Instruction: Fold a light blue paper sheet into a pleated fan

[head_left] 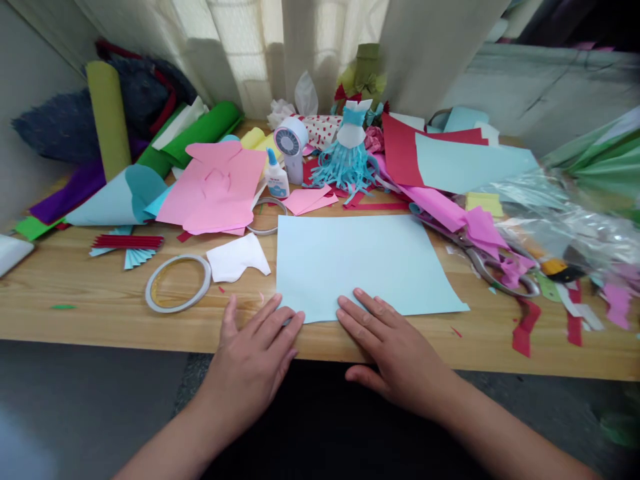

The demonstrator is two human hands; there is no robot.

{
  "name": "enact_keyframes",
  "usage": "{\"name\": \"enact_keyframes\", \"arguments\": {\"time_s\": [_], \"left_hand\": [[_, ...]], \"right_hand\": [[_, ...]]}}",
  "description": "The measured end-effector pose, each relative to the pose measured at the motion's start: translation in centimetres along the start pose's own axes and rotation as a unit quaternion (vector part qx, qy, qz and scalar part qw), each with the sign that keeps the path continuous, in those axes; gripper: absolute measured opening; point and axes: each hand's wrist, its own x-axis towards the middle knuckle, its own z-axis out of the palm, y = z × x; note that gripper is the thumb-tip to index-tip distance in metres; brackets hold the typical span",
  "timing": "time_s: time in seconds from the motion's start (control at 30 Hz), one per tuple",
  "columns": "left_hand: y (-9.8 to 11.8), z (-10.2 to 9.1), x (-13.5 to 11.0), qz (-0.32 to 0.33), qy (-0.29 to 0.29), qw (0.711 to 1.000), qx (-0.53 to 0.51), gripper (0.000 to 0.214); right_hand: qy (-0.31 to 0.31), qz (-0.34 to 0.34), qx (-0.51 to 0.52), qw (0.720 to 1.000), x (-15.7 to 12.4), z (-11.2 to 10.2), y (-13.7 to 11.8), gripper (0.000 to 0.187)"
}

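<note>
A pale blue paper sheet [360, 267] lies flat on the wooden table [100, 287], near its front edge. My left hand [250, 360] rests palm down with its fingertips on the sheet's near left corner. My right hand [390, 347] lies palm down, its fingertips on the sheet's near edge. Neither hand grips anything. A tape roll [178, 283] and a cut white paper scrap [239, 259] lie left of the sheet.
Crumpled pink paper [215, 190], a glue bottle [277, 175], a paper dress model with blue fringe [347, 153] and a second tape roll [265, 217] lie beyond the sheet. Scissors [500, 267] and a clear plastic bag [565, 220] are at right, among paper scraps.
</note>
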Motion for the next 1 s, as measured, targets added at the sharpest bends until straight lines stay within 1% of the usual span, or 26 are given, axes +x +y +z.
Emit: {"name": "enact_keyframes", "arguments": {"time_s": [0.2, 0.3, 0.4, 0.47, 0.5, 0.57, 0.67, 0.73, 0.83, 1.0], "left_hand": [[-1.3, 0.2, -0.7, 0.011, -0.009, 1.000, -0.014, 0.034], [-1.4, -0.1, -0.9, 0.004, 0.009, 0.999, -0.031, 0.027], [0.0, -0.2, -0.5, -0.011, 0.061, 0.998, -0.024, 0.019], [1.7, 0.3, 0.1, 0.005, 0.074, 0.997, -0.016, 0.026], [2.6, 0.7, 0.5, 0.024, 0.063, 0.998, -0.014, 0.034], [4.3, 1.7, 1.1, 0.061, 0.014, 0.998, -0.008, 0.048], [5.7, 3.1, 1.7, 0.058, -0.026, 0.998, 0.016, 0.058], [5.8, 3.5, 1.6, 0.046, -0.034, 0.998, 0.025, 0.064], [5.6, 3.6, 1.3, 0.043, -0.043, 0.998, 0.029, 0.064], [5.5, 3.3, 1.0, 0.041, -0.067, 0.996, 0.046, 0.059]], "right_hand": [[0.009, -0.007, 0.018, 1.000, 0.1, -0.2, 0.1, 0.068], [0.011, -0.003, 0.011, 1.000, 0.1, -0.2, -0.1, 0.066], [0.005, 0.002, -0.003, 1.000, 0.1, 0.0, -0.3, 0.066], [0.002, 0.001, -0.007, 1.000, 0.1, 0.0, -0.3, 0.066], [0.001, 0.001, -0.006, 1.000, 0.1, 0.1, -0.3, 0.067], [-0.002, 0.000, -0.002, 1.000, 0.0, 0.1, -0.2, 0.069], [-0.008, -0.011, 0.019, 1.000, -0.1, -0.1, 0.2, 0.074], [-0.004, -0.016, 0.038, 0.999, -0.2, -0.1, 0.4, 0.075], [0.017, 0.005, 0.045, 0.999, -0.3, 0.1, 0.5, 0.073], [0.024, 0.020, -0.013, 0.999, -0.3, 0.7, 0.1, 0.079]]}}
